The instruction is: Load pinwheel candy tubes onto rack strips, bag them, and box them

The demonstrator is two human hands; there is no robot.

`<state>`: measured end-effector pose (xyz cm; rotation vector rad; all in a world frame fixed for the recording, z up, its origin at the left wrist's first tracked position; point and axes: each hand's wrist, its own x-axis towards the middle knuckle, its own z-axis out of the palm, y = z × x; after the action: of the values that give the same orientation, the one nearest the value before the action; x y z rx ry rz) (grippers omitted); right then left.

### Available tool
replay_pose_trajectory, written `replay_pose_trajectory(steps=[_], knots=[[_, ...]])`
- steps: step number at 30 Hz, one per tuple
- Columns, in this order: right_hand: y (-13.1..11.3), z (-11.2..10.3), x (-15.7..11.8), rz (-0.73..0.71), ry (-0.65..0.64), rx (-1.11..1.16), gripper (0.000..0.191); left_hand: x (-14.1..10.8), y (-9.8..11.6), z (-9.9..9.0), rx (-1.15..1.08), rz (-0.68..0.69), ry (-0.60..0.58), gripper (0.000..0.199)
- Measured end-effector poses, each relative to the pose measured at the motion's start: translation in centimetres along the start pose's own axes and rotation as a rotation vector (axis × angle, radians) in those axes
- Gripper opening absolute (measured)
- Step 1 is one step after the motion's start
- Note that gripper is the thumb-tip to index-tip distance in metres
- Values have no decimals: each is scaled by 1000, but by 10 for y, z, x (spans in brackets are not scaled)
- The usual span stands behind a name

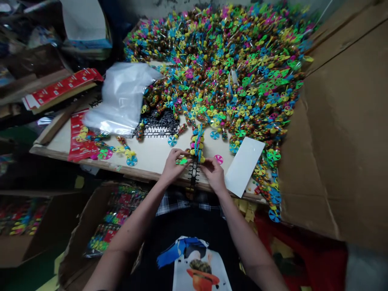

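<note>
A black plastic clip strip [194,171] runs toward me over the front of the table, between my hands. A row of small candy-filled fan toys [197,141] stands in its far part, their yellow, pink and blue tops lined up. My left hand [175,165] is closed at the left side of the strip, its fingers around a toy with green blades [182,161]. On the other side, my right hand [213,171] pinches at the yellow part of the nearest toy [201,159] in the row. The lower ends of these toys are hidden.
A large heap of fan toys [224,60] covers the back of the table. Black strips [162,123] and clear plastic bags [121,97] lie left, beside red printed packaging [79,137]. A white card [245,166] lies right, near a tall cardboard sheet [333,133]. An open box [81,230] stands below.
</note>
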<state>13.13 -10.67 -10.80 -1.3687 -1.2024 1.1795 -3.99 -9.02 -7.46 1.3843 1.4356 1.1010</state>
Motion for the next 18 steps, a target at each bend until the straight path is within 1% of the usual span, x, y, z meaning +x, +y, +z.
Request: replay_pose_trajectory(steps=[4,8,12,15,18], knots=[[-4,2,-1,-7,9,-42,23,-2,-5,11,-8,-3,42,15],[-8,9,-3,-14,8,-43,20,-3,-5,17,8,-14,114,4],[-7,17,-6,-2,36,-46,20,-3,-3,22,18,-7,161,6],[-4,19,-4,-5,49,-20,22,-2,-1,28,-3,-31,202,5],[-1,16,1,-5,44,1,23,-1,0,31,-53,-68,183,3]])
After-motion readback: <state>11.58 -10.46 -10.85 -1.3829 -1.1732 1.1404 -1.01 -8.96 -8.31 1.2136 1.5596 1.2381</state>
